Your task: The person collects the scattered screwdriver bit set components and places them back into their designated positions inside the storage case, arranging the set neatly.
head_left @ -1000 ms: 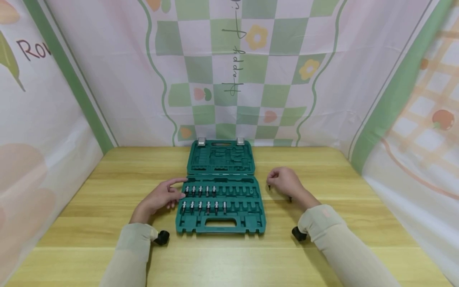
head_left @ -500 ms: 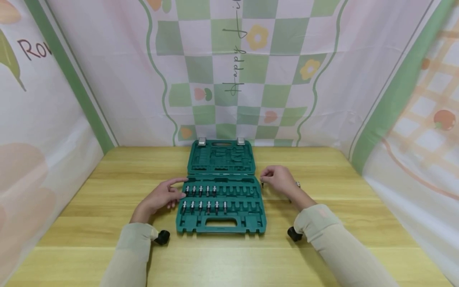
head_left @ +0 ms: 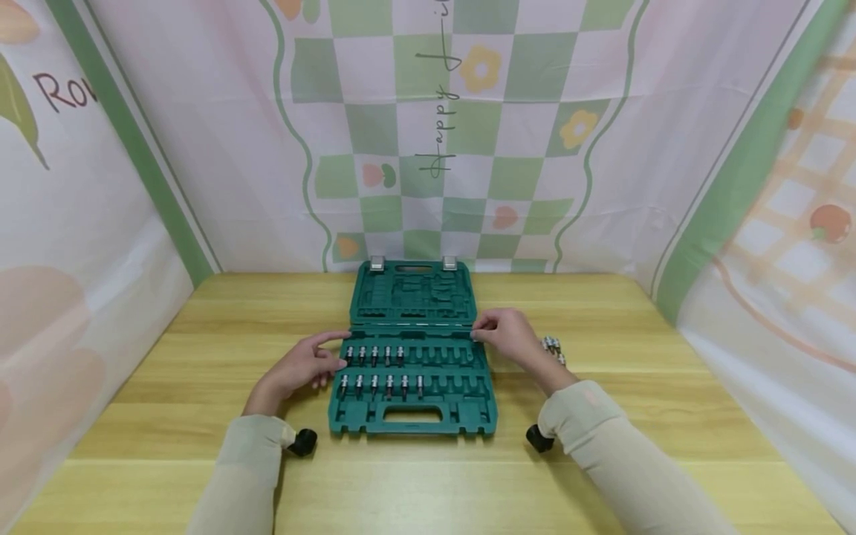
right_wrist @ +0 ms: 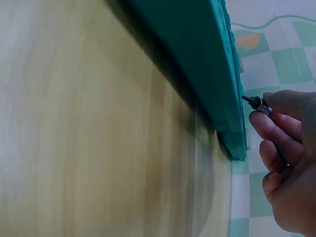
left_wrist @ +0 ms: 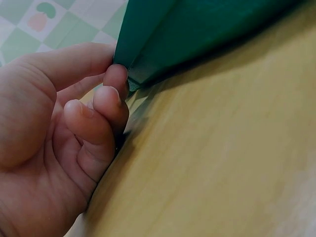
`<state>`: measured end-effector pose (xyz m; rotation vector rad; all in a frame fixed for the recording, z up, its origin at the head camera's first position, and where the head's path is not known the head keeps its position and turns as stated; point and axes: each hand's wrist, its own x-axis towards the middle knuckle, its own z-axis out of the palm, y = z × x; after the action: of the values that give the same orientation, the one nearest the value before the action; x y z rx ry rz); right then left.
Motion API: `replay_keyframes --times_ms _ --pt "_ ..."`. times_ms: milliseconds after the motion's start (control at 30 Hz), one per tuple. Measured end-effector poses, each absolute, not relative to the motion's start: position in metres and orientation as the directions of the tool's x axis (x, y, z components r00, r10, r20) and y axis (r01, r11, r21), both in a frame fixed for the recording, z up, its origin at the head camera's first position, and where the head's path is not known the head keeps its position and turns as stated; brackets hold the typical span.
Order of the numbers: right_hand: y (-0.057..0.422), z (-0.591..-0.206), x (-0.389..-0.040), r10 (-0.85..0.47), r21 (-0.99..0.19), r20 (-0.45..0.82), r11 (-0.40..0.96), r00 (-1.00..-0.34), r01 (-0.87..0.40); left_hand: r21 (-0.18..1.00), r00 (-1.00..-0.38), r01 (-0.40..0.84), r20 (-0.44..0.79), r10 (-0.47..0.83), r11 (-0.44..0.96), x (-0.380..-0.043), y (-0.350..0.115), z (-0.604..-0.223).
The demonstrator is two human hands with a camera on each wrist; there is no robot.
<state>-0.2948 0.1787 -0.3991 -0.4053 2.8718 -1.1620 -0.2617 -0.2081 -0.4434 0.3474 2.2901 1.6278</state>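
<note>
My right hand (head_left: 511, 338) pinches a small bit socket (right_wrist: 259, 104), silver with a dark tip, between thumb and forefinger. It is over the upper right part of the green tool case (head_left: 478, 416); in the right wrist view the tip points toward the case. The socket is hidden by the fingers in the head view. At the case's left side, my left hand (head_left: 301, 365) touches the edge with thumb and an outstretched forefinger, its other fingers loosely bent. Bit sockets fill the left part of an upper row (head_left: 374, 354) and a lower row (head_left: 389, 385).
Several loose bit sockets (head_left: 552, 345) lie on the wooden table (head_left: 428, 490) beside the right forearm, partly covered by it. The case's lid (head_left: 414, 293) lies back toward the patterned curtain (head_left: 428, 134). Slots on the right of both rows hold nothing.
My right hand has moved left with the bit socket, from the table beside the case to over its upper right part. Loose sockets have come into view behind the forearm. The left hand stays put.
</note>
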Motion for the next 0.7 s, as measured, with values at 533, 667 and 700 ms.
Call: replay_keyframes --times_ms 533,667,700 --pt "0.148 -0.404 -0.293 -0.291 -0.672 0.102 0.685 -0.951 -0.282 0.945 -0.921 0.02 -0.109 0.374 0.326 -0.262 -0.208 -0.442" --pt "0.141 -0.405 -0.293 -0.292 -0.682 0.107 0.674 -0.95 -0.284 0.946 -0.921 0.022 -0.107 0.375 0.323 -0.262 -0.208 -0.443" --pt "0.139 -0.405 -0.292 -0.29 -0.685 0.105 0.673 -0.951 -0.281 0.946 -0.921 0.023 -0.106 0.376 0.323 -0.262 -0.209 -0.443"
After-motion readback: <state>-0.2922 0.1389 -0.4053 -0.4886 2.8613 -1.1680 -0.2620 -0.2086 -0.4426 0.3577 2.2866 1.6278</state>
